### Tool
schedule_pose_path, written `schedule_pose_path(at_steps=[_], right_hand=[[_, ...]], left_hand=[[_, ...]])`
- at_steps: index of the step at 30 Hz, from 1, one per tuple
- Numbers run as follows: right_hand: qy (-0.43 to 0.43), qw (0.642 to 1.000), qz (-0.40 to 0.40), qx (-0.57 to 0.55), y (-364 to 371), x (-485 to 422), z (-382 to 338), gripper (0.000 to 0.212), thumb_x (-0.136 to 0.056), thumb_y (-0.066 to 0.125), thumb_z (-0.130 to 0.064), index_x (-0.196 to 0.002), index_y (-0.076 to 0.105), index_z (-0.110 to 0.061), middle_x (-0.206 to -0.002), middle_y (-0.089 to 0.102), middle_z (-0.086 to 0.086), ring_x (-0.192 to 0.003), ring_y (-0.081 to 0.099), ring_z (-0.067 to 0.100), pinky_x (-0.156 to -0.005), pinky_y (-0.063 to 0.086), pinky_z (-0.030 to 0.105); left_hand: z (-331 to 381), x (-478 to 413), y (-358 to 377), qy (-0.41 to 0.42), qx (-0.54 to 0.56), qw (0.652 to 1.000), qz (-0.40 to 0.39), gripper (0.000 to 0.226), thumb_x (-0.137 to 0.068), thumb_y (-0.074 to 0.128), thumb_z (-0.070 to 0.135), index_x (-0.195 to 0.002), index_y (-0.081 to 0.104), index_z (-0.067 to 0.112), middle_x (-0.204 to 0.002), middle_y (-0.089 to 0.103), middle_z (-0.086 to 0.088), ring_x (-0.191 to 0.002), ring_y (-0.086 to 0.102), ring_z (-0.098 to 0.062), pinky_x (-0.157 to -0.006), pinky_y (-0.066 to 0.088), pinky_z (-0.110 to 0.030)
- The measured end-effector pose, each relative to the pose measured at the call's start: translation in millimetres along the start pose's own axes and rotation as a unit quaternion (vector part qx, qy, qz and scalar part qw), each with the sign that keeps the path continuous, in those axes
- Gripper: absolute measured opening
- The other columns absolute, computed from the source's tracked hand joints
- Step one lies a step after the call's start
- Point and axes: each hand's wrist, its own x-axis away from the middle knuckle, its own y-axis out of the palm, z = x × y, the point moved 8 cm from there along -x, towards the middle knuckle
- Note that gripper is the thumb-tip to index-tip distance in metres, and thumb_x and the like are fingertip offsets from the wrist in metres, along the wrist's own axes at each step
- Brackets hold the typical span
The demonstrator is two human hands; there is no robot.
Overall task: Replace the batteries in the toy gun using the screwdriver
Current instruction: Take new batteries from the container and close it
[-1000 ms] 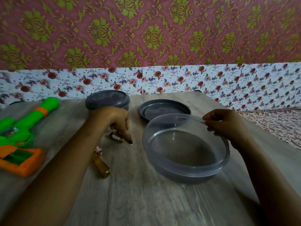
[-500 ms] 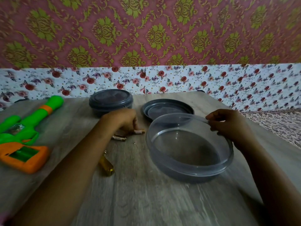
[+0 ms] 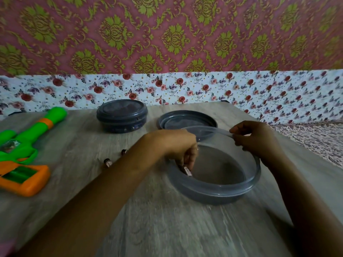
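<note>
The green and orange toy gun lies at the table's left edge, its battery bay open. My left hand reaches over the near-left rim of the open grey plastic bowl and pinches a battery just inside it. My right hand grips the bowl's far rim. Two more batteries peek out from behind my left forearm on the table. No screwdriver shows in the head view.
A closed grey container stands at the back of the wooden table. The bowl's loose lid lies behind the bowl. A flowered wall borders the table's far edge, and patterned cloth lies off to the right.
My left hand picked a battery up from the table and carried it right, over the bowl's rim. My right hand stayed on the bowl's rim.
</note>
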Motion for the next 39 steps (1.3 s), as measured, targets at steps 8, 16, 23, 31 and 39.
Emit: schedule_pose_path(at_steps=[8, 16, 23, 31, 39], right_hand=[[-0.003, 1.000, -0.010, 0.007, 1, 0, 0, 0.021, -0.083, 0.061, -0.008, -0.076, 0.060, -0.028, -0.087, 0.067, 0.004, -0.076, 0.062, 0.021, -0.069, 0.053, 0.035], [-0.011, 1.000, -0.005, 0.015, 1, 2, -5, 0.024, -0.082, 0.061, -0.008, -0.073, 0.059, -0.031, -0.084, 0.067, 0.003, -0.079, 0.064, 0.025, -0.074, 0.056, 0.044], [-0.006, 1.000, -0.014, 0.023, 3, 1, -2, 0.023, -0.083, 0.061, -0.010, -0.075, 0.057, -0.031, -0.090, 0.066, 0.003, -0.080, 0.063, 0.022, -0.071, 0.055, 0.040], [-0.014, 1.000, -0.014, 0.021, 1, 1, -2, 0.023, -0.083, 0.061, -0.009, -0.075, 0.058, -0.030, -0.087, 0.066, 0.003, -0.079, 0.064, 0.023, -0.071, 0.055, 0.040], [-0.011, 1.000, -0.022, 0.016, 4, -2, 1, 0.024, -0.083, 0.061, -0.010, -0.074, 0.057, -0.032, -0.085, 0.065, 0.000, -0.076, 0.063, 0.019, -0.064, 0.053, 0.033]], left_hand=[[-43, 37, -61, -0.077, 0.090, 0.972, 0.205, 0.018, -0.082, 0.063, 0.002, -0.085, 0.063, 0.019, -0.085, 0.060, 0.009, -0.076, 0.056, 0.000, -0.076, 0.047, -0.019], [-128, 52, 3, -0.256, 0.080, 0.962, -0.046, 0.023, -0.070, 0.075, 0.002, -0.074, 0.062, 0.021, -0.074, 0.061, 0.007, -0.075, 0.058, -0.011, -0.064, 0.047, -0.021], [-104, 46, -29, -0.178, 0.061, 0.978, 0.096, 0.013, -0.081, 0.064, 0.004, -0.086, 0.062, 0.015, -0.078, 0.060, 0.009, -0.074, 0.059, -0.008, -0.066, 0.044, -0.022], [16, 7, -9, -0.001, 0.020, 1.000, 0.025, 0.015, -0.075, 0.068, -0.001, -0.085, 0.071, 0.010, -0.085, 0.072, -0.002, -0.075, 0.066, -0.011, -0.071, 0.052, -0.023], [-11, 31, -32, -0.054, 0.031, 0.998, 0.029, 0.027, -0.081, 0.065, 0.002, -0.101, 0.070, 0.018, -0.099, 0.067, 0.005, -0.082, 0.058, -0.002, -0.076, 0.048, -0.018]])
